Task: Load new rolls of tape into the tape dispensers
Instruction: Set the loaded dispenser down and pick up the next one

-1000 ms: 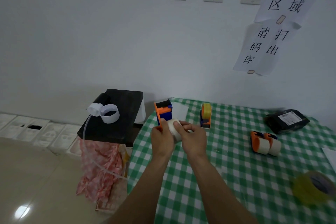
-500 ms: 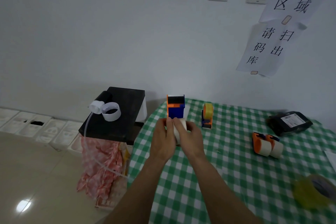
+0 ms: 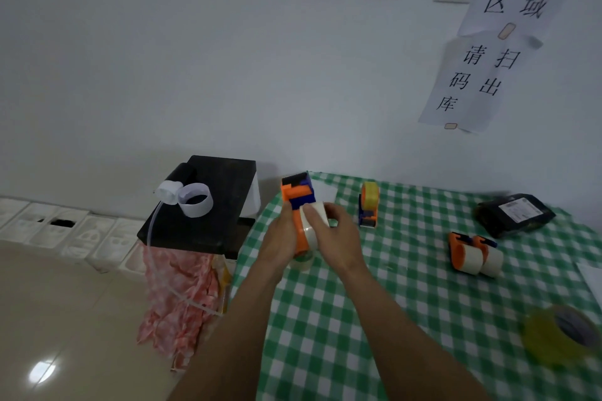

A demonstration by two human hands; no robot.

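Observation:
Above the left part of the green checked table [image 3: 374, 319], my left hand [image 3: 280, 239] grips an orange and blue tape dispenser [image 3: 298, 197] by its lower body, its head tilted up and away. My right hand [image 3: 337, 239] holds a whitish tape roll [image 3: 312, 221] against the dispenser's right side, fingers curled over the roll. Part of the roll and the dispenser's hub are hidden between my hands.
A small blue dispenser with a yellow roll [image 3: 369, 203] stands behind my hands. An orange dispenser with two white rolls [image 3: 472, 254] lies to the right, a black packet [image 3: 516, 213] beyond it, a yellow roll [image 3: 557, 335] near the front right. A black stool [image 3: 211, 225] carries empty cores left of the table.
The dispenser turned in my left hand, first upright and facing me, now tilted away. My right hand stayed on the roll, which now sits against the orange body. The camera moved closer.

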